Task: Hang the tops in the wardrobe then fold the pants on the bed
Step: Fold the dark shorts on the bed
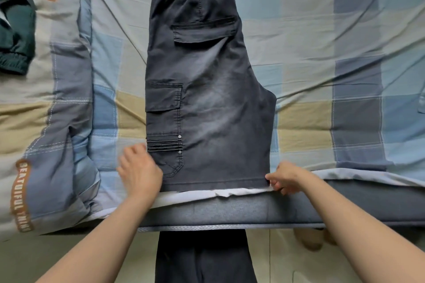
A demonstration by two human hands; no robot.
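Dark cargo pants [207, 89] flat mid-frame on checked bed [322, 41], both hands at hem: left hand [139, 171] curled gripping lower-left corner, right hand [284, 179] pinching lower-right corner.

Bed [322, 37] under a blue, tan and grey checked sheet.
Dark grey cargo shorts [207, 89] spread flat at centre, waistband at far side, hem at near edge. Folded patchwork quilt [62, 108] along left side, dark green garment [16, 20] on top.
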